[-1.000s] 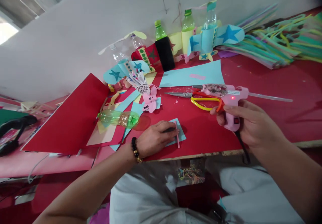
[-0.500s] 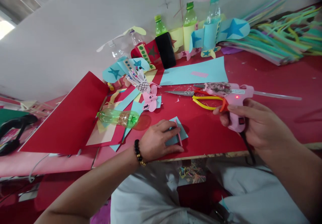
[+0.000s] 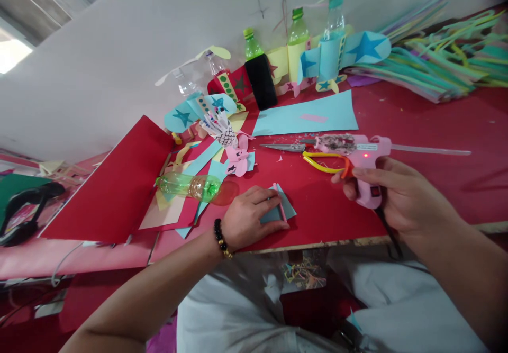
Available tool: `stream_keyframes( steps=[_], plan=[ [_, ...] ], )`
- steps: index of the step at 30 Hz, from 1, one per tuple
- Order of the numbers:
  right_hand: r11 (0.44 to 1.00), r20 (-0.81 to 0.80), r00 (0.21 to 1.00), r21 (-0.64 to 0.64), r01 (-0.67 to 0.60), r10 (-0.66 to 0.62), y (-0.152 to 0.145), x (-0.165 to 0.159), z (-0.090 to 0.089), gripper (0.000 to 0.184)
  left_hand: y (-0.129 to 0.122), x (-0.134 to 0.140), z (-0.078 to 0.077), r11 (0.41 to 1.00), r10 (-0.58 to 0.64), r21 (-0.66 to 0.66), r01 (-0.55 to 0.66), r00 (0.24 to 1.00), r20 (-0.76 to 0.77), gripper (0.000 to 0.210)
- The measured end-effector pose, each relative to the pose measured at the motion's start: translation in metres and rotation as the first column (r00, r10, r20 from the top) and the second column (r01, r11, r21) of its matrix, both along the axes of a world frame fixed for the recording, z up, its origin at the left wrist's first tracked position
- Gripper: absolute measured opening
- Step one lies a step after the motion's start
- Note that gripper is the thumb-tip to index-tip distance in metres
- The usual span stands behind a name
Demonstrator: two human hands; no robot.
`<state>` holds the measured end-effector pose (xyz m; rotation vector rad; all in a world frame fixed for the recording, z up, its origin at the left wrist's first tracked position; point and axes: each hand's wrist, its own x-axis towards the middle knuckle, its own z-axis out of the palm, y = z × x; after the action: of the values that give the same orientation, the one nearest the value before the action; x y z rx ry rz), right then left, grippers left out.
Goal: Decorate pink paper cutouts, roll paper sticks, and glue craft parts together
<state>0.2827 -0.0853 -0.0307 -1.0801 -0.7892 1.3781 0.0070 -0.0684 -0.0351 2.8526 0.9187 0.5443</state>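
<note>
My left hand (image 3: 251,216) rests on the red tabletop with its fingers closed on a thin pink stick (image 3: 283,214). The stick lies across a small blue paper piece (image 3: 288,205), partly covered by my fingers. In my right hand (image 3: 397,194) is a pink glue gun (image 3: 371,157), its red light lit and a clear glue stick (image 3: 431,150) projecting from its rear. The gun's nozzle points left, above scissors (image 3: 323,162) with yellow and orange handles. My right fingers are close to the handles; I cannot tell whether they touch.
Left of my left hand lies a green plastic bottle (image 3: 186,184) over paper scraps. Behind stand a cup of pens (image 3: 225,135), a black phone (image 3: 261,82) and several decorated bottles (image 3: 331,59). A blue sheet (image 3: 337,112) lies ahead; coloured strips (image 3: 428,70) are piled at right.
The glue gun in my right hand has moved slightly left and down, over the scissors. My left hand keeps hold of the pink stick, which has shifted only a little.
</note>
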Motion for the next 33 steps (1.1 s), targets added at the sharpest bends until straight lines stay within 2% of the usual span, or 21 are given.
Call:
stream_keyframes(
  steps=[4,13,20,26,33],
  plan=[
    [1.0,-0.006,1.0,-0.015,0.006,-0.006,0.0003,-0.0004,-0.0011,0.01,-0.0022,-0.0008,0.0029,0.999,0.001,-0.045,-0.003,0.999,-0.045,0.033],
    [1.0,-0.013,1.0,-0.027,0.009,-0.01,0.0004,0.0016,-0.0015,0.012,-0.0029,-0.0011,0.0034,0.999,0.028,-0.038,-0.033,0.991,-0.131,0.037],
    [0.998,-0.014,1.0,-0.059,0.015,-0.015,-0.0003,-0.0009,0.0001,0.012,-0.0026,-0.003,0.0002,1.0,0.027,0.009,-0.026,0.992,-0.125,0.035],
    [0.999,-0.011,1.0,-0.035,-0.001,0.001,-0.0003,-0.0007,-0.0011,0.012,-0.0005,0.0037,0.0029,0.999,0.023,0.052,-0.016,0.992,-0.125,0.029],
    [0.999,-0.021,1.0,-0.042,-0.017,0.016,0.0009,0.0006,-0.0043,0.012,0.0001,0.0032,-0.0014,0.994,0.072,0.086,-0.062,0.989,-0.129,0.032]
  ],
)
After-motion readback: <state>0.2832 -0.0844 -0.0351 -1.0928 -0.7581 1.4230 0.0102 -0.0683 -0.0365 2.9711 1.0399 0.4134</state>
